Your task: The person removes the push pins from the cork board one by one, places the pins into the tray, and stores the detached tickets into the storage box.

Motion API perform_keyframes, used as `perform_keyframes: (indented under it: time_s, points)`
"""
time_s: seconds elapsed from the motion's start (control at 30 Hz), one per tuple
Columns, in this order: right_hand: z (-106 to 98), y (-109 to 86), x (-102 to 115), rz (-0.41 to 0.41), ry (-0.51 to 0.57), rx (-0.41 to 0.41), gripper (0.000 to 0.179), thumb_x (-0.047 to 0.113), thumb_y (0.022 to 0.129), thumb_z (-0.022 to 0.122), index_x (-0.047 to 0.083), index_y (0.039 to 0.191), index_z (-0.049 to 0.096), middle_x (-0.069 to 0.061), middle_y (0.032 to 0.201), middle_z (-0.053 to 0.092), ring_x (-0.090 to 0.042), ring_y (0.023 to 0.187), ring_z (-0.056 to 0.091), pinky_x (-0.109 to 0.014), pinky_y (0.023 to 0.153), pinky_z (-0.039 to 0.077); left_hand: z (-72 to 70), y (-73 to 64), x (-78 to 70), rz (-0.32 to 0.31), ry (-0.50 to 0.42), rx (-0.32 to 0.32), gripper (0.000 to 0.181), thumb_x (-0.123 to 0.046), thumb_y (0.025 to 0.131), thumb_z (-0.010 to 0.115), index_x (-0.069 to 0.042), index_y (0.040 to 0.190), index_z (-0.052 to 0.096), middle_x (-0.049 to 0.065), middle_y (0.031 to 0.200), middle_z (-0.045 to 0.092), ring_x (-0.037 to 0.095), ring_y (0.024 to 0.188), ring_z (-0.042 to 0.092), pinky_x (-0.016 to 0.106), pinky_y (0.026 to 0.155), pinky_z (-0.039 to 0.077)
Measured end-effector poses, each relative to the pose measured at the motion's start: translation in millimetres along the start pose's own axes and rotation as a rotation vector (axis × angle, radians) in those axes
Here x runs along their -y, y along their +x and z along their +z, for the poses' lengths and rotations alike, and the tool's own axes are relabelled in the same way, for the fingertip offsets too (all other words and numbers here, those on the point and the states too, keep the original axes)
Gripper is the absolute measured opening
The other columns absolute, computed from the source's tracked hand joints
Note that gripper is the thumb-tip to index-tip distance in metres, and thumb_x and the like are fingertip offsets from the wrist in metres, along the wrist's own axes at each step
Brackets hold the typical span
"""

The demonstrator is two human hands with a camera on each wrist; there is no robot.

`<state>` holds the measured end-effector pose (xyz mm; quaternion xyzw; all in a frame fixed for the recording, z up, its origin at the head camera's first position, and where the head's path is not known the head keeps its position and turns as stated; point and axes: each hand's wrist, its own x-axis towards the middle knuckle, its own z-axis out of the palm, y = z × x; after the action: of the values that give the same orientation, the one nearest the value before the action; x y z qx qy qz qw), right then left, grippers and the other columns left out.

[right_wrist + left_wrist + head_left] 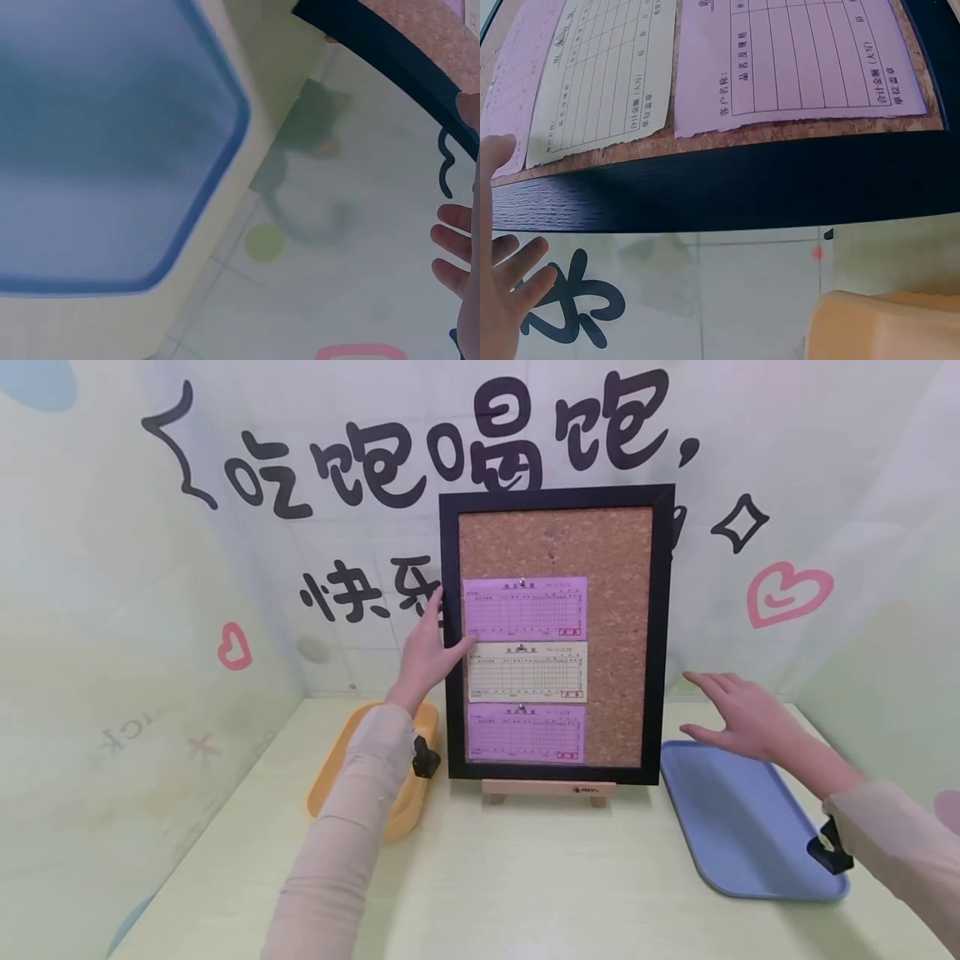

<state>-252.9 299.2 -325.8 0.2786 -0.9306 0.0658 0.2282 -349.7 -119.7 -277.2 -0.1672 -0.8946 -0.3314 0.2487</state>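
A cork board (pixel 618 643) in a black frame stands upright on a small wooden easel (pixel 549 788). Down its left half are pinned a purple receipt slip (pixel 525 610), a cream one (pixel 527 673) and a lower purple one (pixel 525 735), each with a pin at the top. My left hand (pixel 429 656) is at the frame's left side, thumb reaching over the front and the other fingers extended beside the edge; the left wrist view shows the fingers (pixel 525 266) loosely spread. To the right of the board, my right hand (pixel 746 714) hovers with fingers extended, holding nothing.
A yellow tray (pixel 330 777) lies on the table (pixel 525 885) left of the board, partly behind my left forearm. On the right is a blue tray (pixel 742 827), below my right hand. A printed wall sheet (pixel 360 402) stands behind the board.
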Motion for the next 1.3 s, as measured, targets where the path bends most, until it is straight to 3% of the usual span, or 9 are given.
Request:
perform_keyframes:
  time_s: [0.2, 0.4, 0.7, 1.03, 1.3]
  points:
    - [-7, 15.6, 4, -0.034, 0.029, -0.083, 0.067, 0.025, 0.069, 0.075, -0.004, 0.122, 0.047, -0.025, 0.11, 0.057, -0.04, 0.098, 0.052, -0.055, 0.081, 0.044, 4.4, 0.2, -1.0, 0.02, 0.018, -0.014, 0.086, -0.031, 0.082, 0.065, -0.013, 0.146, 0.012, 0.006, 0.149, 0.021, 0.025, 0.13, 0.032, 0.037, 0.104, 0.033]
    - [-12, 31.8, 9, -0.049, 0.065, -0.14, 0.064, 0.019, 0.068, 0.076, -0.007, 0.12, 0.05, -0.025, 0.11, 0.057, -0.039, 0.099, 0.053, -0.052, 0.084, 0.044, 6.2, 0.7, -2.0, 0.02, 0.011, -0.036, 0.085, -0.026, 0.081, 0.067, -0.011, 0.146, 0.013, 0.007, 0.149, 0.022, 0.023, 0.132, 0.029, 0.035, 0.106, 0.029]
    - [-19, 55.0, 21, -0.084, 0.124, -0.235, 0.059, 0.012, 0.068, 0.076, -0.007, 0.118, 0.051, -0.022, 0.105, 0.059, -0.033, 0.093, 0.055, -0.049, 0.077, 0.047, 6.5, -0.1, -4.7, 0.004, -0.035, -0.052, 0.085, -0.022, 0.08, 0.068, -0.011, 0.145, 0.015, 0.008, 0.148, 0.024, 0.023, 0.131, 0.031, 0.035, 0.105, 0.031]
    - [-19, 77.6, 39, -0.094, 0.208, -0.27, 0.054, 0.009, 0.068, 0.077, -0.008, 0.114, 0.052, -0.021, 0.099, 0.06, -0.031, 0.088, 0.055, -0.047, 0.076, 0.048, 7.4, -0.8, -5.0, -0.028, -0.063, -0.057, 0.085, -0.023, 0.079, 0.069, -0.012, 0.145, 0.017, 0.006, 0.147, 0.027, 0.023, 0.129, 0.035, 0.036, 0.103, 0.035]
    - [-17, 97.3, 52, -0.075, 0.281, -0.253, 0.05, 0.01, 0.073, 0.074, -0.007, 0.115, 0.053, -0.021, 0.102, 0.059, -0.031, 0.089, 0.055, -0.046, 0.075, 0.048, 7.5, -1.7, -5.9, -0.017, -0.066, -0.071, 0.085, -0.022, 0.079, 0.07, -0.011, 0.145, 0.018, 0.008, 0.147, 0.028, 0.024, 0.128, 0.036, 0.036, 0.103, 0.034]
